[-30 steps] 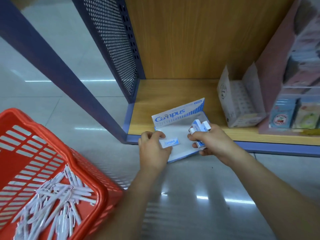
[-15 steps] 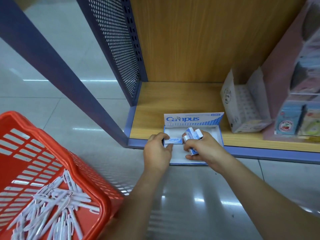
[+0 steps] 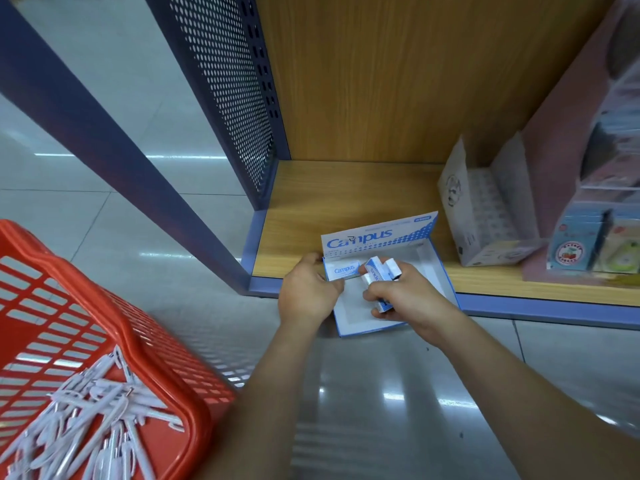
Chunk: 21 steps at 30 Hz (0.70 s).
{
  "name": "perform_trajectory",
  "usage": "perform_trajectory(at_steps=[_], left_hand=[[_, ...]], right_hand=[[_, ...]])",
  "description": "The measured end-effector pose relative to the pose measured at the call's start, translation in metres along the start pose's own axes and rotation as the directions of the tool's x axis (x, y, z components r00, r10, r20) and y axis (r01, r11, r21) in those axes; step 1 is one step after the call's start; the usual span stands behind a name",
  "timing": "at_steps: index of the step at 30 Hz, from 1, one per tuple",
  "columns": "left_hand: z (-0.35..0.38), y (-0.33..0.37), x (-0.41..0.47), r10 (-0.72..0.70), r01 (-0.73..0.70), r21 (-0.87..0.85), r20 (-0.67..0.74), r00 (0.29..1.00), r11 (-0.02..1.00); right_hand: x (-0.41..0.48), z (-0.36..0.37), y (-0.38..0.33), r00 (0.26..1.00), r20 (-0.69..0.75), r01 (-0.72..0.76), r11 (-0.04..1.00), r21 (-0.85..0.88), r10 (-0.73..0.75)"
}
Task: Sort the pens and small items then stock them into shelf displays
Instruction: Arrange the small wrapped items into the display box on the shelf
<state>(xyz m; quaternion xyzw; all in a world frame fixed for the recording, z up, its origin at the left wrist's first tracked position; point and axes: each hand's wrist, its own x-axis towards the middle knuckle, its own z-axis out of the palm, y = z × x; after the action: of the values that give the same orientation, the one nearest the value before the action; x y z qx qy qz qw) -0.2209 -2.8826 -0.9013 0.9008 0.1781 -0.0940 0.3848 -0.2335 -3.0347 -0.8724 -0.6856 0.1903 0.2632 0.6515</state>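
A white and blue Campus display box (image 3: 429, 268) sits half on the front edge of the bottom wooden shelf (image 3: 346, 199), its lid flap standing up. My left hand (image 3: 306, 292) holds one small Campus eraser (image 3: 343, 270) at the box's back left corner. My right hand (image 3: 405, 296) grips a bunch of several erasers (image 3: 381, 271) just above the box floor. The red basket (image 3: 114, 306) at lower left holds several white pens (image 3: 86, 420).
An open white display carton (image 3: 485, 216) stands on the shelf to the right, with pastel packets (image 3: 595, 244) beyond it. A blue perforated side panel (image 3: 228, 91) and a slanted blue post (image 3: 104, 133) bound the shelf on the left. Glossy tiled floor lies below.
The Campus box has shifted further onto the shelf edge and turned slightly. My left hand has brought its eraser down into the box's back left corner; my right hand keeps its bunch.
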Motion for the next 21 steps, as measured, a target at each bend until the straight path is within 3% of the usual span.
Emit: perform_trajectory(at_steps=[7, 12, 15, 18, 21], left_hand=[[0.006, -0.001, 0.002, -0.035, 0.037, 0.029, -0.062, 0.997, 0.999], [0.005, 0.001, 0.002, -0.069, 0.069, 0.010, -0.001, 0.998, 0.998], [-0.003, 0.003, -0.007, -0.075, 0.071, -0.056, -0.070, 0.995, 0.996], [-0.009, 0.010, -0.032, -0.029, -0.024, -0.305, -0.170, 0.985, 0.952], [-0.007, 0.026, -0.055, -0.011, 0.059, -0.562, 0.089, 0.996, 0.825]], right_hand=[[0.000, 0.008, 0.000, 0.999, 0.001, 0.054, 0.990, -0.130, -0.054], [-0.001, 0.013, 0.002, 0.971, -0.173, 0.155, 0.986, -0.063, -0.164], [-0.002, 0.013, -0.002, 0.961, -0.274, 0.104, 0.973, 0.204, -0.045], [-0.009, 0.013, -0.008, 0.988, -0.122, -0.014, 0.827, 0.562, 0.100], [-0.019, 0.018, -0.014, 0.994, 0.076, -0.105, 0.784, 0.612, 0.074]])
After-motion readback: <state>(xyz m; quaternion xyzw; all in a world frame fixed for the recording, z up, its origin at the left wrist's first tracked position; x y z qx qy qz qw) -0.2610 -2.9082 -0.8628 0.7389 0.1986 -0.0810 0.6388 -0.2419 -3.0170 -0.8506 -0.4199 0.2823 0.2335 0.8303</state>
